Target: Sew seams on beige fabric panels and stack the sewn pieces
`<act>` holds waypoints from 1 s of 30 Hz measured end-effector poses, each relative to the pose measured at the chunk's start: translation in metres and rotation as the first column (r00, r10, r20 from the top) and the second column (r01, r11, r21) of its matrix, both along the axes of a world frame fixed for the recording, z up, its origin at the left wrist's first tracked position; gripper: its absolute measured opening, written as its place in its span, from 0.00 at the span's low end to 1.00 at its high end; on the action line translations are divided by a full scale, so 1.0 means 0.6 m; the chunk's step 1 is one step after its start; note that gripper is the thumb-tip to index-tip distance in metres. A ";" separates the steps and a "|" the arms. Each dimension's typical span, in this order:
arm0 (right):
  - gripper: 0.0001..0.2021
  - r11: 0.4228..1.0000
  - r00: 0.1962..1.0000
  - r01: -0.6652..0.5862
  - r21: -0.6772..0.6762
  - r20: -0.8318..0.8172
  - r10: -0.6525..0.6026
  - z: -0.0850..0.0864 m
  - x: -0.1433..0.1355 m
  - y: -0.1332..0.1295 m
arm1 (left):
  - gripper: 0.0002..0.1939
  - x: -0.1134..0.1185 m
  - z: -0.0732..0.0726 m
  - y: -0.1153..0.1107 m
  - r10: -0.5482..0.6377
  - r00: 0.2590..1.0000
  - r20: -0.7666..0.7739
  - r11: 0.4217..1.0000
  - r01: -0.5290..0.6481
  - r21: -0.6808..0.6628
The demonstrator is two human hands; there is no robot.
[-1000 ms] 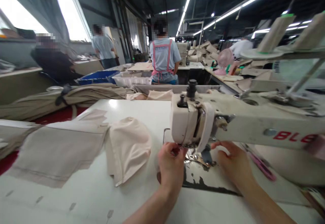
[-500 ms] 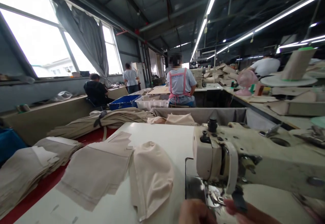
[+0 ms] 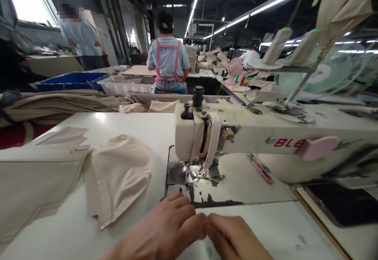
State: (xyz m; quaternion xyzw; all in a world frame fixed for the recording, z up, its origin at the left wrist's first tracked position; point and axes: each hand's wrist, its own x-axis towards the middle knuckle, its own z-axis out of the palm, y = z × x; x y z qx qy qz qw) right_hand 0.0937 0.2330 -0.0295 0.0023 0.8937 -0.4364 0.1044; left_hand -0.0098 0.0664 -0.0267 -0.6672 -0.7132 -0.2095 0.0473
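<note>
My left hand [image 3: 169, 228] and my right hand [image 3: 234, 238] meet at the fingertips over the white table, just in front of the sewing machine [image 3: 195, 136]. The fingers of both are closed in a pinch; anything between them is hidden or too small to make out. Behind the hands lies the presser foot [image 3: 201, 173] above the metal plate, with no cloth under it. To the left, a sewn beige cloth piece [image 3: 121, 173] rests on the table, its rounded end pointing away. Flat beige cloth panels [image 3: 38, 189] lie beside it, further left.
Pink-handled snips [image 3: 262, 171] lie under the machine arm. A dark phone-like slab [image 3: 344, 203] is at the right. Thread cones [image 3: 277, 47] stand behind the machine near a green fan [image 3: 321, 75]. A white crate [image 3: 130, 87] and a seated person [image 3: 168, 59] are ahead.
My view has turned right and down. Both hands have come away from the needle area toward me, and their fingertips now meet in front of the machine. The cloth pieces stay on the table.
</note>
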 end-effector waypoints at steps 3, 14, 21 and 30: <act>0.19 0.999 1.000 0.000 0.033 -0.011 0.000 0.015 -0.010 0.008 | 0.14 -0.006 -0.006 -0.004 -0.002 1.000 0.016 0.998 0.001 0.068; 0.15 0.988 0.989 -0.095 0.122 -0.104 0.108 0.021 -0.057 0.025 | 0.13 -0.047 -0.030 0.001 0.183 0.891 0.417 0.957 -0.259 0.133; 0.13 0.928 0.933 0.246 0.278 -0.326 -0.150 -0.013 -0.131 0.081 | 0.08 -0.100 -0.054 0.048 0.616 0.650 0.445 0.743 -0.668 -0.052; 0.16 0.848 0.902 0.405 0.342 -0.301 -0.310 -0.092 -0.156 0.112 | 0.10 -0.104 -0.078 0.054 0.510 0.722 0.468 0.759 -0.633 0.149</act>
